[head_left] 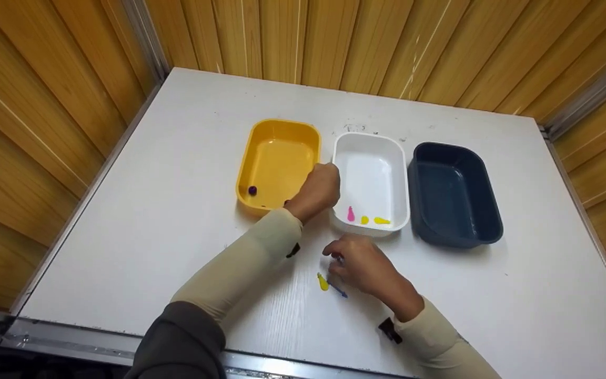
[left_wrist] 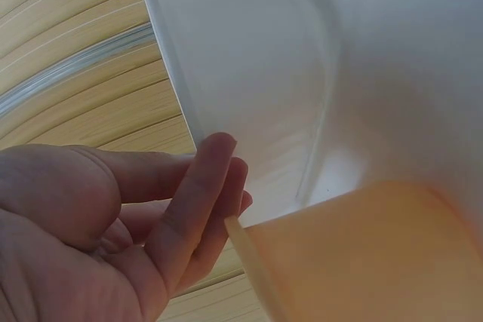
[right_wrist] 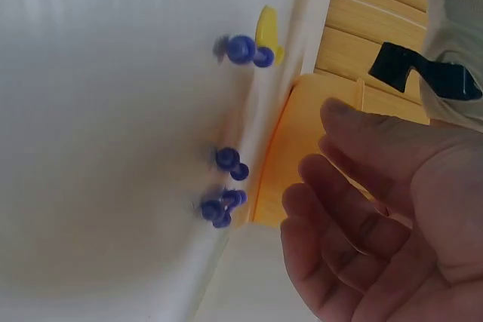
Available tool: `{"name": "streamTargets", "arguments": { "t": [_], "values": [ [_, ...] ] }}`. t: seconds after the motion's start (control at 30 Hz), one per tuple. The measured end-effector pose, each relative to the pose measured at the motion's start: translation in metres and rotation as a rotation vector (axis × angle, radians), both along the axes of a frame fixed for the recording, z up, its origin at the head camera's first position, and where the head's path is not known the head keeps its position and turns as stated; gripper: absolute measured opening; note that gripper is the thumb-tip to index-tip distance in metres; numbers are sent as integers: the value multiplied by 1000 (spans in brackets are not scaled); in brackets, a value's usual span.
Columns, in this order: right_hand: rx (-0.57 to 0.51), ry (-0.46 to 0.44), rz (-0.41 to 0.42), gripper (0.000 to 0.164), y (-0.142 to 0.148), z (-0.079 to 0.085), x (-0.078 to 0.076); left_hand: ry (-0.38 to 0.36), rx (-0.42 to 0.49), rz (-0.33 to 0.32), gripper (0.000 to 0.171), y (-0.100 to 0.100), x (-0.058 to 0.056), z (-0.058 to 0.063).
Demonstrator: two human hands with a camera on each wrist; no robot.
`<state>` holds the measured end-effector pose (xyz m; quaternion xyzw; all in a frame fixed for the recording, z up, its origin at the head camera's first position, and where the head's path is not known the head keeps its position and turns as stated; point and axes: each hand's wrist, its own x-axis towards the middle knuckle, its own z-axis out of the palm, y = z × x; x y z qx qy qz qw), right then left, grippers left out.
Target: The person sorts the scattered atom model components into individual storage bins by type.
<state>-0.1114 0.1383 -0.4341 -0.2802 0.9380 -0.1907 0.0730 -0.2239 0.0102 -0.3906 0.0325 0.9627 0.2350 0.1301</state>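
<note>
My left hand (head_left: 320, 189) is at the left rim of the white box (head_left: 406, 195), beside the yellow box (head_left: 245, 163). In the left wrist view its fingers and thumb pinch the white wall's edge. Just in front of the white box, my right hand (head_left: 361, 263) hovers low over the table, fingers loosely bent and holding nothing. Below it, several blue push pins (right_wrist: 228, 158) show in the right wrist view. A yellow teardrop-shaped piece (head_left: 323, 282) lies by one blue pin (head_left: 341, 291). Inside the white box are a pink piece (head_left: 351, 214) and yellow pieces (head_left: 382, 220).
A dark blue box (head_left: 495, 216) stands right of the white one. One dark round piece (head_left: 252, 190) sits in the yellow box; another is partly hidden by the left wrist. Wooden panels (head_left: 303, 42) wall in the white table (head_left: 140, 210) at the back and sides.
</note>
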Motion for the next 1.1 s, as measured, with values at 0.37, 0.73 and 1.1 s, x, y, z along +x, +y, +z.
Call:
{"name": "streamTargets", "arguments": {
  "t": [0.37,0.73,1.1],
  "values": [
    [28,-5,179,34,-7,-11,5,4,-8,-11,19,1,0,1],
    [68,3,234,21,-10,-16,5,-59,36,17,23,0,0,2],
    [63,2,221,16,-14,-18,1,-30,20,-8,20,1,0,2]
  ]
}}
